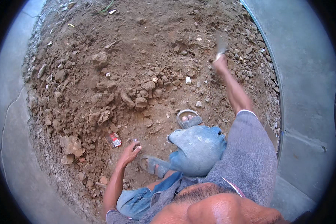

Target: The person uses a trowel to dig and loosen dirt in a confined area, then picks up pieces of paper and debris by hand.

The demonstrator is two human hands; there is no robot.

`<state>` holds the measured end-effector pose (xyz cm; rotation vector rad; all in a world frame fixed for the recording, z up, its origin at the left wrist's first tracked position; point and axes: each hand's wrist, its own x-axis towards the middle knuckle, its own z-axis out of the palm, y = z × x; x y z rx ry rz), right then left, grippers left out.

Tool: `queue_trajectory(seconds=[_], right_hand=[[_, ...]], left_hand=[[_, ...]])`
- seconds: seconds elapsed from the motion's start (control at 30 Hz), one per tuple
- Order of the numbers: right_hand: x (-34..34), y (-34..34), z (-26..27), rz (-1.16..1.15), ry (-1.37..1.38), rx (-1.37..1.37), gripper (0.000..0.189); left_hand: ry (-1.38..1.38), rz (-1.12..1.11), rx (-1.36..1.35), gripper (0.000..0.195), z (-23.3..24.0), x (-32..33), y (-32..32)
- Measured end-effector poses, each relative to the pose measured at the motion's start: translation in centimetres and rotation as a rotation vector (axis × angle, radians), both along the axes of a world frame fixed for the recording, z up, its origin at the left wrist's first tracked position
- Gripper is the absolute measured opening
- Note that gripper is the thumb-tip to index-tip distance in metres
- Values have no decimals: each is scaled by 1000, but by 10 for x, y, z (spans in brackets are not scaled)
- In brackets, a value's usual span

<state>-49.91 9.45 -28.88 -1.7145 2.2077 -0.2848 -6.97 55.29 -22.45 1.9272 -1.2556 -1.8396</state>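
Observation:
My right hand (220, 63), at the end of an outstretched arm, is closed on the pale handle of a hand tool whose grey metal blade (220, 43) is blurred; its exact kind cannot be told. The blade is over stony soil (162, 47) at the upper right. At the lower left, my left hand (131, 151) is half curled above the dirt, close to a sandal (154, 165). A small object shows at its fingertips, and whether the fingers touch it cannot be told. Just left of that hand lies a crumpled red and white packet (113, 140).
Clods and stones (141, 103) form a ridge across the middle. A large clod (72, 145) lies at the left. A concrete slab (305, 84) with a straight edge borders the right, and a cracked concrete strip (14, 126) the left. Another sandal (189, 119) is by my knee.

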Motion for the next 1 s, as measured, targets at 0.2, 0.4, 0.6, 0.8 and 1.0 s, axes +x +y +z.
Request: queue_trajectory(seconds=[0.2, 0.4, 0.6, 0.8, 1.0], right_hand=[[119, 124, 59, 685, -150, 434, 60], [125, 134, 29, 271, -85, 285, 61], [260, 228, 65, 623, -590, 779, 66], [265, 183, 45, 1159, -460, 150, 59], [230, 44, 23, 569, -150, 39, 58]], left_hand=[[-73, 15, -142, 48, -2, 24, 4], [-83, 72, -151, 49, 0, 29, -12], [-63, 15, -95, 51, 1, 24, -2], [-70, 32, -115, 51, 16, 18, -20], [-65, 98, -126, 49, -6, 29, 16]])
